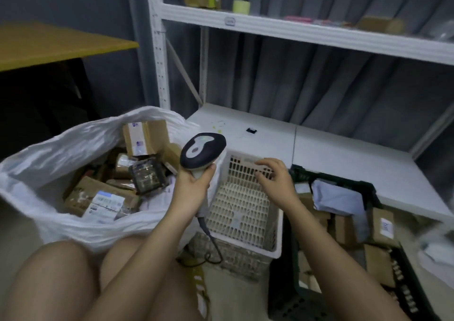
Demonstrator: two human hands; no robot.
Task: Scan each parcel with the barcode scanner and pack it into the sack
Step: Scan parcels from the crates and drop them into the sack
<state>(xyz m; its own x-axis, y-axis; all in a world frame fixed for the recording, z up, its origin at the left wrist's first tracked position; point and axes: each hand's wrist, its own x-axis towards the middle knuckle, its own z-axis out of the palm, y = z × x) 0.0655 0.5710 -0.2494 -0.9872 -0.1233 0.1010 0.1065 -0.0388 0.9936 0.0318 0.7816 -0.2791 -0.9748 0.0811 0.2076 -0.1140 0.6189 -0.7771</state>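
My left hand [194,184] grips the handle of a black and white barcode scanner [202,150], held upright between the sack and a basket, its cable hanging down. The white sack [56,153] lies open at the left and holds several cardboard parcels [98,195]. My right hand [275,175] hovers with spread fingers over the far rim of an empty cream plastic basket [243,210] and holds nothing. A black crate [353,185] at the right holds more parcels, among them a grey-blue mailer bag [336,197] and brown boxes [383,225].
A white metal shelf unit [307,33] stands behind, its low shelf [331,153] just beyond the basket and crate. A yellow-topped table [49,43] is at the upper left. My bare knees fill the lower left.
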